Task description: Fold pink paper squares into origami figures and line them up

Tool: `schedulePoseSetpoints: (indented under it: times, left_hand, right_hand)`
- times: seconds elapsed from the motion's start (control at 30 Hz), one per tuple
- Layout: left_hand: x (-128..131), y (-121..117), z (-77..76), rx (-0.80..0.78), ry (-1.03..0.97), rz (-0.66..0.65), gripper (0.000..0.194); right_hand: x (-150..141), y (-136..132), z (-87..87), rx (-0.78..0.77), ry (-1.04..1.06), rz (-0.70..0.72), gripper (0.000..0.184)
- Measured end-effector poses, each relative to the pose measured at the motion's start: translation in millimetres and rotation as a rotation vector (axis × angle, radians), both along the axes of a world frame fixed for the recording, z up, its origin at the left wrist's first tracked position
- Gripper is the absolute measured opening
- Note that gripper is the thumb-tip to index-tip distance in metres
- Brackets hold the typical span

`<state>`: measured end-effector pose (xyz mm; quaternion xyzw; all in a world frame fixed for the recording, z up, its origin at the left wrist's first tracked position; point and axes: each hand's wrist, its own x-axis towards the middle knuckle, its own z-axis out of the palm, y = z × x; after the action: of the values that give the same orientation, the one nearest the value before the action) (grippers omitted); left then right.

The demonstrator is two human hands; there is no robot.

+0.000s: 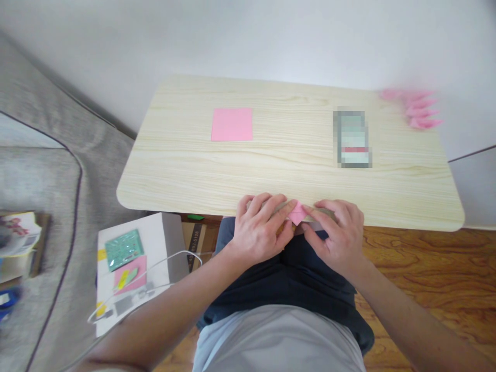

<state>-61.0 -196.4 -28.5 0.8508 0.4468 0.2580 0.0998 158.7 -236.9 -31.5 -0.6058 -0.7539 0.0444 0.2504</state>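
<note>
A small folded piece of pink paper is at the table's near edge, held from both sides. My left hand pinches its left side between thumb and index finger. On the other side, the thumb and index finger of my right hand close on the right edge. Creases show on the paper's face; its underside is hidden. Farther back on the table lies a flat stack or sheet of pink paper. Several folded pink paper pieces sit together at the far right corner.
A blurred-out phone-like device lies on the right half of the wooden table. Below left, a white box carries a green packet, pink paper and a white cable. A grey sofa stands at left.
</note>
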Motion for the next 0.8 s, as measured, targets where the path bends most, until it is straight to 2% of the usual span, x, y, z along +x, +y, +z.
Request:
schedulePoseSetpoints:
  times: [0.2, 0.37, 0.43, 0.53, 0.6, 0.67, 0.8]
  left_hand:
    - [-8.3, -6.1, -13.3, 0.038, -0.013, -0.045, 0.044]
    - [-7.0, -4.4, -4.2, 0.011, -0.075, -0.082, 0.034]
    - [-4.9, -1.4, 3.1, -0.058, -0.133, -0.105, 0.028]
    - [-1.0, 7.9, 15.0, -0.212, -0.277, -0.114, 0.02]
    - [1.4, 16.3, 22.2, -0.337, -0.406, -0.142, 0.019]
    - [3.4, 24.5, 27.7, -0.473, -0.495, -0.114, 0.02]
    - [7.4, 34.3, 30.5, -0.652, -0.579, -0.086, 0.024]
  right_hand:
    - [2.2, -4.1, -11.3, 0.084, 0.051, 0.028, 0.028]
    - [-5.1, 1.5, -3.3, 0.1, 0.22, 0.119, 0.021]
    - [-7.8, 5.2, 4.2, 0.035, 0.313, 0.138, 0.016]
    - [-8.3, 12.8, 17.2, -0.156, 0.459, 0.113, 0.01]
    - [-6.8, 19.7, 24.9, -0.289, 0.566, 0.057, 0.013]
    - [-5.4, 27.6, 30.7, -0.394, 0.672, 0.027, 0.017]
    - [-6.1, 41.0, 36.9, -0.531, 0.857, 0.052, 0.024]
